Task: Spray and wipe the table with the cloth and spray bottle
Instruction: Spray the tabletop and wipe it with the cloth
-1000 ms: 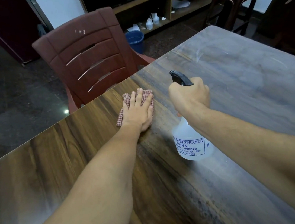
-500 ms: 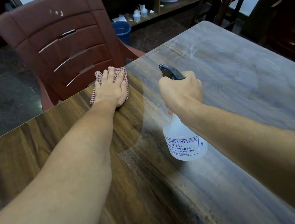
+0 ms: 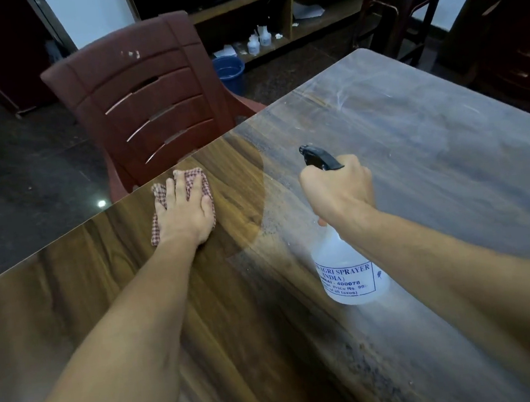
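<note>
Cloth shift: left hand (image 3: pixel 186 214) had slid cloth (image 3: pixel 204 183) leftward along the table (image 3: pixel 434 165) far edge, to 10 o'clock, away from the haze line (image 3: pixel 263 194).
Left fingers: spread flat, pressing cloth.
Spray bottle (image 3: pixel 348 277): at 4 o'clock, unmoved, right hand (image 3: pixel 338 189) fingers curled round its neck.
Task meaning: wiped side looked dark; hazy half at 2 o'clock likely unwiped.

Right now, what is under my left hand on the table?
A red-checked cloth lies flat under the left hand, on the wooden table near its edge. Only the cloth's edges show; the hand covers its middle.
</note>
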